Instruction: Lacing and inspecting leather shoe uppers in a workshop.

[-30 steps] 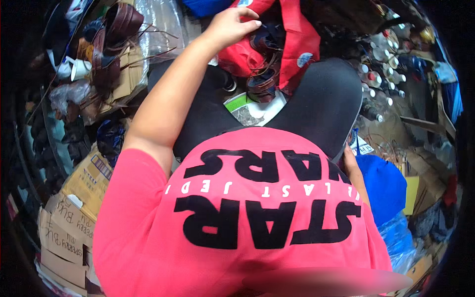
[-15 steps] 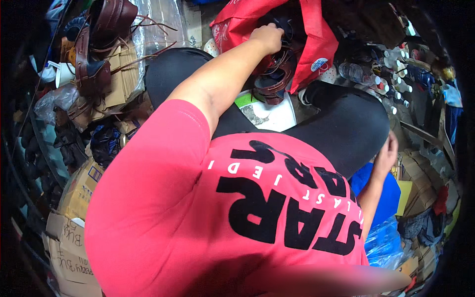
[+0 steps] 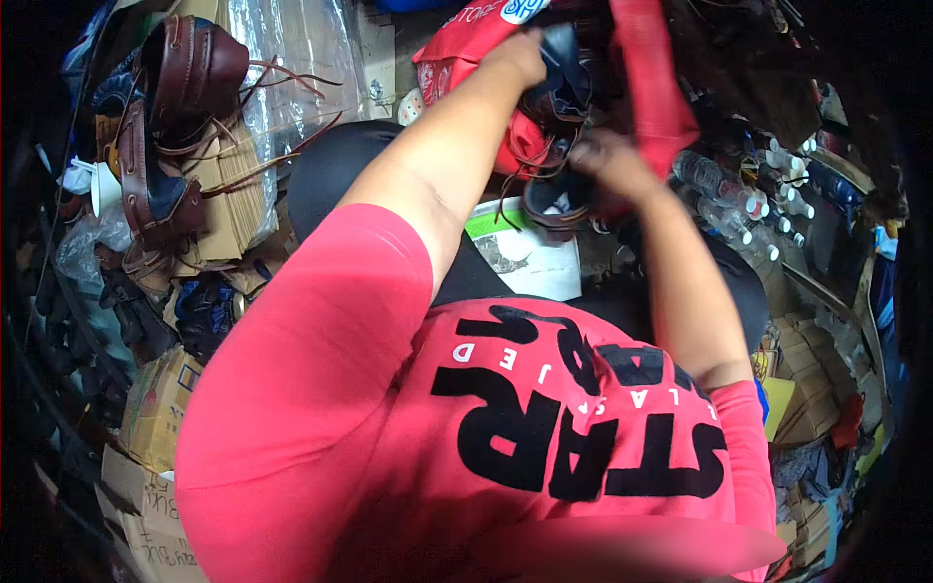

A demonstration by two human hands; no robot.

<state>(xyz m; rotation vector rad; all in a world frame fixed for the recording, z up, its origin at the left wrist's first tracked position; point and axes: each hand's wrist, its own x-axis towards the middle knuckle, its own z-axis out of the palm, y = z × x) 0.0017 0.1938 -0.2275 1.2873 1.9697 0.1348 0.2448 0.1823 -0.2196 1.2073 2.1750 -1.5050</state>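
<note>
- Both hands are up at the mouth of the red bag [image 3: 449,73], well out in front of the body, the two of them apart with dark footwear between.
- Left hand [image 3: 525,63]: right up against the dark upper shoe [image 3: 566,92], fingers curled at its edge. Whether they've truly clamped on, I can't tell from here; the tips are lost against it.
- And the right hand [image 3: 610,165], a blur! It's over at the lower shoe [image 3: 556,219], by the opening and the laces [image 3: 533,160]. Gripping or just touching? Too smeared to call.
- Where's the pair? The upper shoe sits in the bag's gap, red fabric on either side; the lower one is nearer the person, over the far edge of the printed sheet [image 3: 525,267].
- How far along? Partway, I'd judge: both shoes are at the bag, neither set down apart from it, and those laces hang loose, untied.
- Off to the left, an upper brown shoe [image 3: 194,68] and a lower brown shoe [image 3: 146,185] lie close together beside the cardboard [image 3: 224,189], with no hand on them. Their laces trail loose too, so nothing's fastened there either.
</note>
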